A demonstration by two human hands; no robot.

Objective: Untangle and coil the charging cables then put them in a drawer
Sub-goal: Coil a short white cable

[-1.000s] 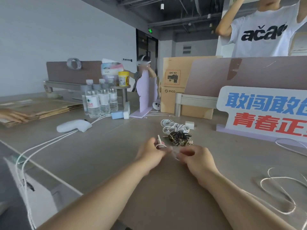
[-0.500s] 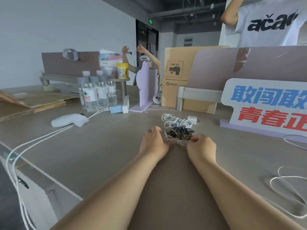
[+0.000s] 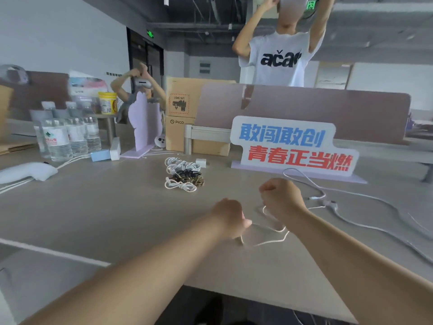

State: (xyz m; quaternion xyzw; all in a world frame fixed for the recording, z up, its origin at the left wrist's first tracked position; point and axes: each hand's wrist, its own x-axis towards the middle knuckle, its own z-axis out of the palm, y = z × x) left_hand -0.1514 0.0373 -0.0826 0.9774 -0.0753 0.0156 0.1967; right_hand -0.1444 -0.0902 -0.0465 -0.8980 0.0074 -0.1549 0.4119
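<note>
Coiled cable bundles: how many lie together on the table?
3, touching one another: a white bundle at the back, a dark bundle in the middle, a small white coil at the front. More may be hidden beneath.

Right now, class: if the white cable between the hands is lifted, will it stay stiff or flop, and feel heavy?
Probably floppy: the cable sags in loose bends between the left hand and right hand. Likely light, since it looks very thin. Blur hides its surface, so slipperiness is unclear.
</note>
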